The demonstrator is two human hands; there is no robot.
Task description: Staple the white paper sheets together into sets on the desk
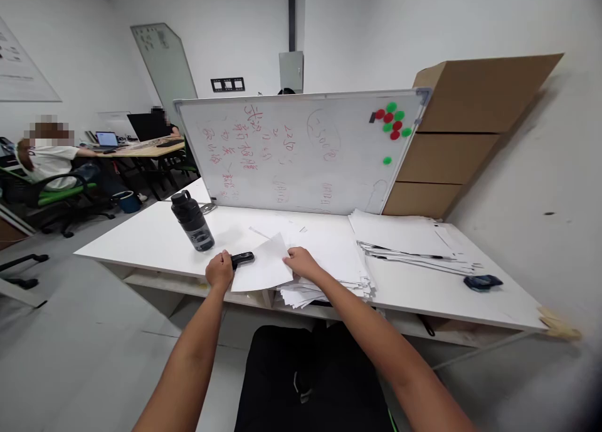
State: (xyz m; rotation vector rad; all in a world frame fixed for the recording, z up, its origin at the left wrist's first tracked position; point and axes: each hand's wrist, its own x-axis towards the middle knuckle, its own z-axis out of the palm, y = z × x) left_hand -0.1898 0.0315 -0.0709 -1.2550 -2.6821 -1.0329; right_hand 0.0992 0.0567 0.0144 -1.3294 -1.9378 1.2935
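Observation:
My left hand (pixel 219 270) is closed around a black stapler (pixel 243 258) whose front end lies over the left edge of a white sheet of paper (pixel 262 269). With thumb and fingers, my right hand (pixel 301 263) pinches that sheet at its right side. The sheet is tilted above the desk's front edge; whether it is one sheet or several I cannot tell. Right of it lies a loose stack of paper (pixel 338 266), its edges uneven. A dark water bottle (pixel 192 222) stands on the desk just beyond my left hand.
A whiteboard (pixel 291 156) with red writing and round magnets leans at the back of the white desk (pixel 141 237). More papers (pixel 399 231) and a dark cloth-like bundle (pixel 483 283) lie to the right. Cardboard boxes (pixel 442 156) stand behind. A person (pixel 49 156) sits far left.

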